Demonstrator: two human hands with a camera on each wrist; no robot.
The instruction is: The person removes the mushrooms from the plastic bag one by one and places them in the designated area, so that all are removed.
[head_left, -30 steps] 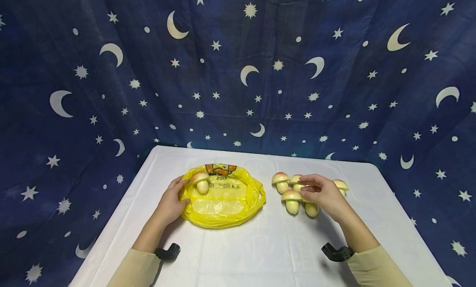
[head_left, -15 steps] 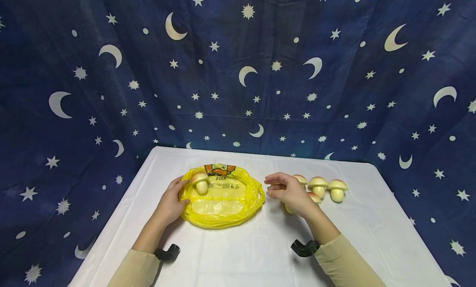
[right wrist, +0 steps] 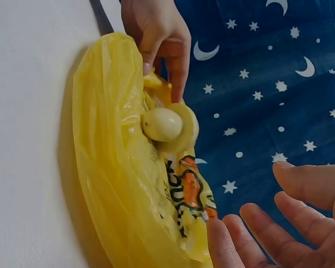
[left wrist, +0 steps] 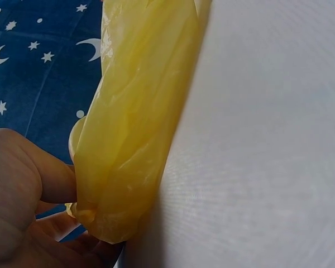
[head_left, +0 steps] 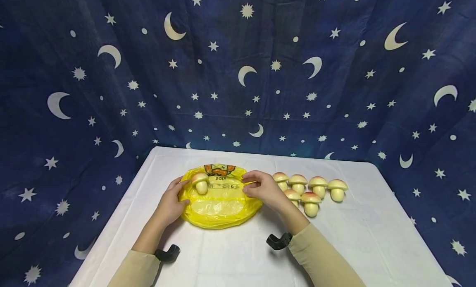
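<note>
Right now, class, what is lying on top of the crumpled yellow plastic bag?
One toy mushroom with a reddish cap rests on the yellow plastic bag, near its left edge. Anything inside the bag is hidden by its folds.

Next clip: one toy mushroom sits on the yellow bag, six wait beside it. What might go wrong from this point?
The toy mushroom rests on the flat yellow plastic bag, near its left edge, not visibly inside; if the left hand lifts that edge, it may roll off. The right hand, open at the bag's right edge, has its wrist close to the six mushrooms standing behind it; pulling back might topple one.
</note>
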